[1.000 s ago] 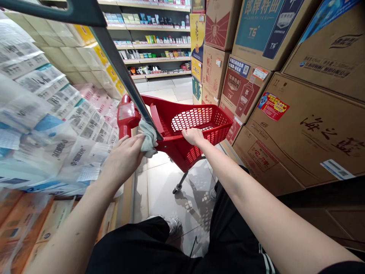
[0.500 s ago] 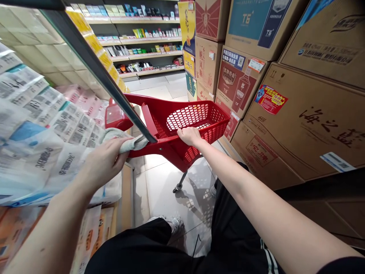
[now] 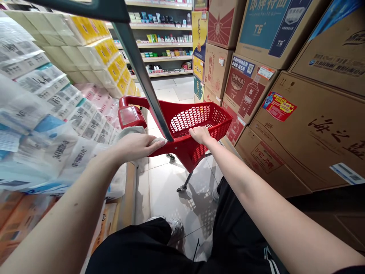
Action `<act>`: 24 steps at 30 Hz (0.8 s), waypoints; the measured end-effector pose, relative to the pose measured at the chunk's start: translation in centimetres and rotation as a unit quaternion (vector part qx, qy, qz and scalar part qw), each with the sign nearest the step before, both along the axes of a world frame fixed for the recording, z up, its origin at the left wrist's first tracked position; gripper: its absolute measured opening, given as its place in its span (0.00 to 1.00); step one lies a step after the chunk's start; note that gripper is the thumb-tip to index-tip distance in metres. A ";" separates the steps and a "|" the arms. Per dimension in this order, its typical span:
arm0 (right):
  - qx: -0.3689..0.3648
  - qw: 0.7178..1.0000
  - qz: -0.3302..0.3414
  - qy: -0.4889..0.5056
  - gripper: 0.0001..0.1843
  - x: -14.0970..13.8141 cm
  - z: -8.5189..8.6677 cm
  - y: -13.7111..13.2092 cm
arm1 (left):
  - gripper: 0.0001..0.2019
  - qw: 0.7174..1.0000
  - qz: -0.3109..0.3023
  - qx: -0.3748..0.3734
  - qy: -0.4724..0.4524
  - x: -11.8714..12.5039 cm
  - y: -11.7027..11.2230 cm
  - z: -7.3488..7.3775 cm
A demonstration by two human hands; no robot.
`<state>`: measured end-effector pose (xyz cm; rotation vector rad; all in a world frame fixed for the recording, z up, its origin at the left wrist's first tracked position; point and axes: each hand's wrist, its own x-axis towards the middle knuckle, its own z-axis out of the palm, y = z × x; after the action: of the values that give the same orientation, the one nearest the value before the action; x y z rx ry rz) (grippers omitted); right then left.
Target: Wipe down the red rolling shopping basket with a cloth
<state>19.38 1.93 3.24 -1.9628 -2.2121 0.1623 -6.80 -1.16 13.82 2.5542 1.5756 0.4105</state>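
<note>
A red plastic shopping cart with a mesh basket (image 3: 194, 121) stands in front of me on small wheels. My left hand (image 3: 137, 147) lies over a grey-white cloth (image 3: 132, 132) and presses it on the cart's red side bar. The cloth's end shows at the fingertips. My right hand (image 3: 200, 134) curls over the basket's near rim. The cart's red handle end (image 3: 129, 116) sits beyond the cloth. A dark metal shelf upright (image 3: 142, 76) crosses in front of the cart and partly hides it.
Stacked cardboard cartons (image 3: 285, 102) wall the right side. Plastic-wrapped paper goods (image 3: 51, 114) are piled on a shelf at left. Product shelves (image 3: 162, 42) stand at the aisle's far end. Below lie the tiled floor (image 3: 171, 194) and my black shorts (image 3: 142, 247).
My left hand has slid right along the cart's side bar, carrying the cloth toward the shelf upright. The cart's handle end has swung farther away. My right hand stays on the rim.
</note>
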 end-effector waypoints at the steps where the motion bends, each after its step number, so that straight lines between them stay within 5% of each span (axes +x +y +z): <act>1: 0.004 1.000 0.004 0.000 0.28 0.1 -0.1 0.3 | 0.17 0.997 -0.017 -0.050 0.048 0.5 0.3 0.1; 4: 0.008 1.000 0.012 0.000 0.28 0.3 -0.4 1.0 | 0.20 0.974 -0.034 -0.150 0.168 1.9 1.0 0.6; 10: -0.007 1.000 0.016 -0.004 0.28 0.3 -0.4 1.8 | 0.25 0.976 -0.038 -0.109 0.183 2.4 -0.2 0.7; 18: 0.011 1.000 0.016 0.011 0.27 1.1 -0.7 1.8 | 0.24 0.997 0.003 0.079 -0.024 1.9 -4.0 -0.8; 24: 0.020 0.999 0.032 -0.006 0.27 2.2 -1.0 1.9 | 0.17 0.954 -0.028 0.199 -0.223 1.5 -5.8 -4.6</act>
<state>21.62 3.86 2.26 -1.8788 -2.2695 0.1152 -5.28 -6.92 9.21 2.5007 1.3534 1.3084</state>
